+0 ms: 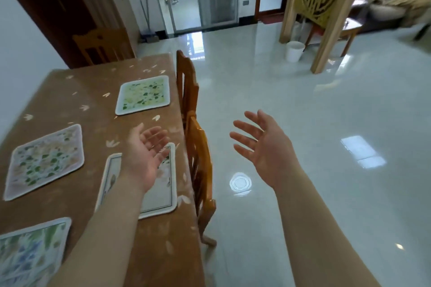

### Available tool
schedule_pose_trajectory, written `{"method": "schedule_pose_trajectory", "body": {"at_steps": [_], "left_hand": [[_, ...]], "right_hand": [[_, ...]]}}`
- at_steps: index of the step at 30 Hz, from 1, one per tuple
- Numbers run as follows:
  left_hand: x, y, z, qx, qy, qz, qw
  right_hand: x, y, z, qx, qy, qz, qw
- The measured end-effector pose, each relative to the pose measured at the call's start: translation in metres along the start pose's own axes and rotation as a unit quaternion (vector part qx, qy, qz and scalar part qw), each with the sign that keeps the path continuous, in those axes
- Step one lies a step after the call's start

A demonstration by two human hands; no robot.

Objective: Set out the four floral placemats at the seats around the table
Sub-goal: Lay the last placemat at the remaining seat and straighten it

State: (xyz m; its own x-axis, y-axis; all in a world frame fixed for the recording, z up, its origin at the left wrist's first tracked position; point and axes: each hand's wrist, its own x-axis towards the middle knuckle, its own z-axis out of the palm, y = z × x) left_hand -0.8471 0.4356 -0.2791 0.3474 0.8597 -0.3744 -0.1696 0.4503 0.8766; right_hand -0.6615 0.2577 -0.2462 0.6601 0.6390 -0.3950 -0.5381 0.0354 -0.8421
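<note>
mats [142, 95] 4/4 down on bench [93, 105], left of frame | left hand [145, 155], right hand [263, 147]: fingers spread, empty | looks done

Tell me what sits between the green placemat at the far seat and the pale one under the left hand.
Nothing but bare brown tablecloth with leaf prints, in the head view, between the green placemat and the pale placemat. The open left hand hovers over the pale one.

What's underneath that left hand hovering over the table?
Under the open left hand lies a pale placemat with a dark inner border, on the brown tablecloth. The hand and forearm cover its middle, so most of its floral print cannot be seen.
</note>
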Motion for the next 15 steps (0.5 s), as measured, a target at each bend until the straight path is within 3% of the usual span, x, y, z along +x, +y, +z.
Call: {"method": "schedule_pose_trajectory", "body": {"at_steps": [7, 15], "left_hand": [[-0.018, -0.012, 0.182, 0.012, -0.037, 0.025, 0.999], [0.044, 0.027, 0.223, -0.025, 0.019, 0.069, 0.997]], "right_hand": [[0.049, -0.102, -0.102, 0.014, -0.019, -0.036, 0.999], [0.138, -0.152, -0.082, -0.007, -0.061, -0.021, 0.998]]}}
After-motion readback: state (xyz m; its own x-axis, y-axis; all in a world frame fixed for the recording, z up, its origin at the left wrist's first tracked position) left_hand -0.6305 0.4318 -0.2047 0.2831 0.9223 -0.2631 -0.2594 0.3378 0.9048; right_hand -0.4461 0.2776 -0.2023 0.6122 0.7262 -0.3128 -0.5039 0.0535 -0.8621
